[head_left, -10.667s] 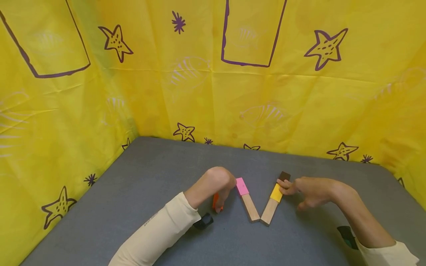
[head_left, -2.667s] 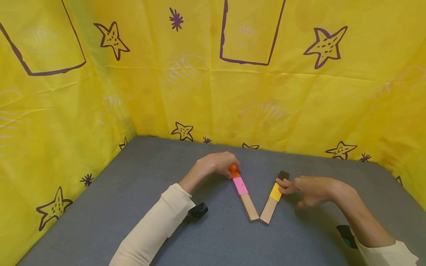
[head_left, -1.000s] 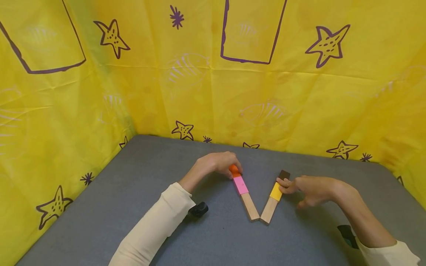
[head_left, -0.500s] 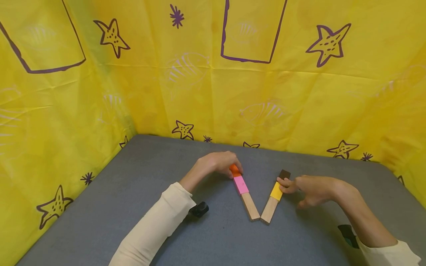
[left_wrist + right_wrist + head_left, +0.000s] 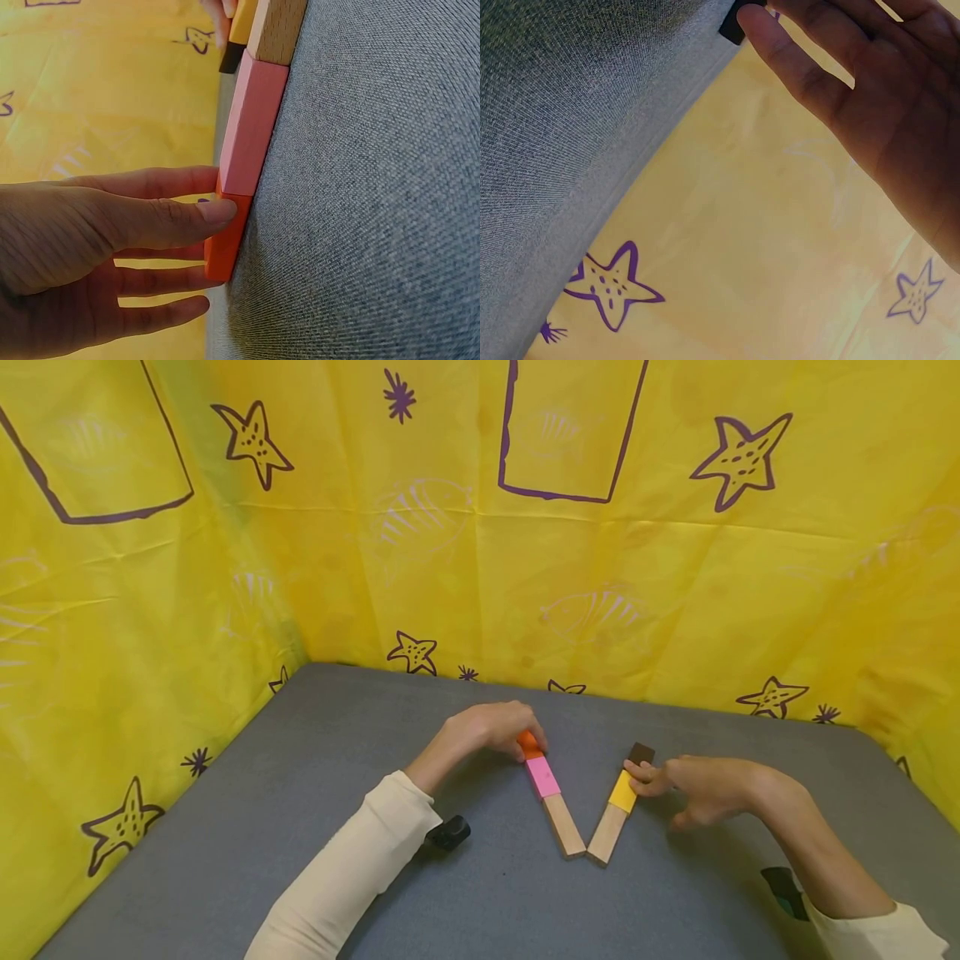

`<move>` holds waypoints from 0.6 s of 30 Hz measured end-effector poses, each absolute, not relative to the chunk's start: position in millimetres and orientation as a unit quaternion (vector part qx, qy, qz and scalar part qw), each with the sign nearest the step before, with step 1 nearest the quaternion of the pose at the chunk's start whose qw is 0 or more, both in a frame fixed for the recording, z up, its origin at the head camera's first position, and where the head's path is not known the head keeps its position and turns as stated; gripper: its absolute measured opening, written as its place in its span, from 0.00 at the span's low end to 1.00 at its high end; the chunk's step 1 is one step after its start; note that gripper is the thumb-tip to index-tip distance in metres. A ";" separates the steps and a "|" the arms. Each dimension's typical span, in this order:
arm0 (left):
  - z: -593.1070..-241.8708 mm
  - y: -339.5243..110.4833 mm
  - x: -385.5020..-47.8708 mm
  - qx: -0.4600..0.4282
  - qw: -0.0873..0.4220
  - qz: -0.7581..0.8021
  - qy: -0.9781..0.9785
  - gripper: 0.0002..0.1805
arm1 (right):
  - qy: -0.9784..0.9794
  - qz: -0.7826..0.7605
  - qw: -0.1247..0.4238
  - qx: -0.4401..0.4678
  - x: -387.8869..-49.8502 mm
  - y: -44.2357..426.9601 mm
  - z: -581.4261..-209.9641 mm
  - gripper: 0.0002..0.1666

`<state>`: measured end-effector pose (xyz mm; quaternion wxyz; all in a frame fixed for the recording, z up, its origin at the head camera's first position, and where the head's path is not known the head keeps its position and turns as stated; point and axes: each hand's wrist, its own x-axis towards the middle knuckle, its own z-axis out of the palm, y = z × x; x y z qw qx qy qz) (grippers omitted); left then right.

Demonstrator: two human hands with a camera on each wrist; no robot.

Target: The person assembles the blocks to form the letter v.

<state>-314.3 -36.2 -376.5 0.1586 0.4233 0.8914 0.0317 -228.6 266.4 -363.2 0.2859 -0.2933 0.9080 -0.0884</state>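
My left hand pinches an orange block between thumb and fingers, at the far end of a pink block. A plain wooden block continues that row toward me. To the right, a second slanted row is made of a dark brown block, a yellow block and another plain wooden block. Both rows meet at their near ends in a V. My right hand touches the right row near where yellow and brown meet, its fingers fairly straight; the right wrist view shows only the brown block's end.
Grey fabric covers the table. Yellow cloth with starfish and fish drawings hangs along the back and sides. A black wrist device sits under my left sleeve, and another dark one by my right wrist.
Since the oldest frame, my left hand has brought the orange block from left of the pink one up to its far end. Over the last second nothing visibly shifts; my right hand keeps its place.
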 end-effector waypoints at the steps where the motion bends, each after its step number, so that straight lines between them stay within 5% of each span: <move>1: -376.4 -36.3 -314.1 0.423 0.158 0.030 0.892 0.21 | 0.908 -0.089 0.286 -0.293 -228.6 266.4 -363.2 0.44; 18: -376.7 -35.5 -313.8 0.419 0.161 0.027 0.893 0.21 | 0.907 -0.094 0.288 -0.292 -228.6 266.4 -363.2 0.44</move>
